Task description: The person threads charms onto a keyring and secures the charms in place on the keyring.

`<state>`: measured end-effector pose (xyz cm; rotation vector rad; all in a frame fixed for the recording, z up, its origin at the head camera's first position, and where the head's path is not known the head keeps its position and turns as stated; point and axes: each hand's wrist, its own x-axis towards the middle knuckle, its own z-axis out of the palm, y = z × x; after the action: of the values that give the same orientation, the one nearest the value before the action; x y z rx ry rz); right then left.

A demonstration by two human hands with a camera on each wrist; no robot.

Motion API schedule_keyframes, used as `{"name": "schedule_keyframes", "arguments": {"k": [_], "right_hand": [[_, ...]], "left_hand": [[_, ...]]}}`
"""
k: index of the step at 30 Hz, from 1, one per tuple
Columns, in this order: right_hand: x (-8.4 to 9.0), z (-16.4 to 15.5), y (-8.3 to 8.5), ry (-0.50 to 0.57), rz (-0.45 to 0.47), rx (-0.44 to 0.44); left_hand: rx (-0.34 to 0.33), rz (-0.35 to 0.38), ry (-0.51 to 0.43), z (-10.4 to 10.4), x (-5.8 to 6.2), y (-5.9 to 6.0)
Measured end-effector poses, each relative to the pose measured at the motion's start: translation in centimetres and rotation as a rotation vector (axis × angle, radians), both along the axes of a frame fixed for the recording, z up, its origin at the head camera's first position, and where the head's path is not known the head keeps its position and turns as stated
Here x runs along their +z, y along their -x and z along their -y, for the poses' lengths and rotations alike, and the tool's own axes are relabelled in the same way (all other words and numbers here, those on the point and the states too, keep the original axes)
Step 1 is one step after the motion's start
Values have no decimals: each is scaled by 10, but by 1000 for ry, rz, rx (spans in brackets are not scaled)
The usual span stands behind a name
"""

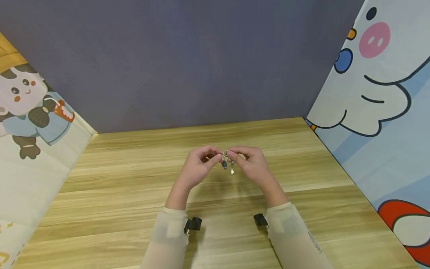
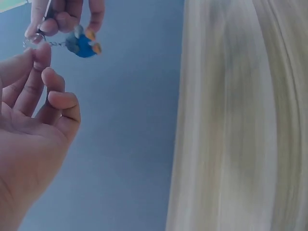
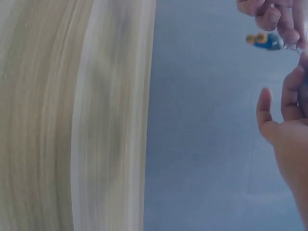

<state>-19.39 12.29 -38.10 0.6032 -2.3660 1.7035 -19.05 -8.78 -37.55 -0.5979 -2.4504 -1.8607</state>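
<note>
Item: keyring (image 1: 228,158) with small blue charm (image 2: 83,44) and one metal key (image 1: 232,168). Location: held in the air above the wooden table (image 1: 134,194), between both hands. Left hand (image 1: 198,166) and right hand (image 1: 251,163) each pinch the ring at their fingertips. Orientation: key and charm hang downward, long axis vertical. Handling, as judged: light, rigid metal, loose-jointed, slippery; best gripped at the ring.

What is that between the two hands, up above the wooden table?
A small key ring, pinched by the left hand and the right hand. A blue charm and a key hang from it, seen in the head view.
</note>
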Motion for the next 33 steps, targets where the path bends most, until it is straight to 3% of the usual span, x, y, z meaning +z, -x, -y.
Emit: {"name": "schedule_keyframes", "arguments": {"k": [3,7,16,21,27,33], "right_hand": [[0,-1,0,-31,-47,-30],[1,-3,0,-81,-140,-19],[6,-4,-1,-259,-441,25],[9,-4,-1,-325,-540,38],[9,-4,2,-379,-661,44],[8,-5,2,-382,-669,50]], "left_hand": [[9,-40,75,-2,3,-2],[-33,-37,75,-4,5,-2],[-170,106,-6,-2,10,-4],[-167,157,-45,-3,9,-3],[-143,148,6,-4,8,-2],[-148,128,30,-5,9,-2]]}}
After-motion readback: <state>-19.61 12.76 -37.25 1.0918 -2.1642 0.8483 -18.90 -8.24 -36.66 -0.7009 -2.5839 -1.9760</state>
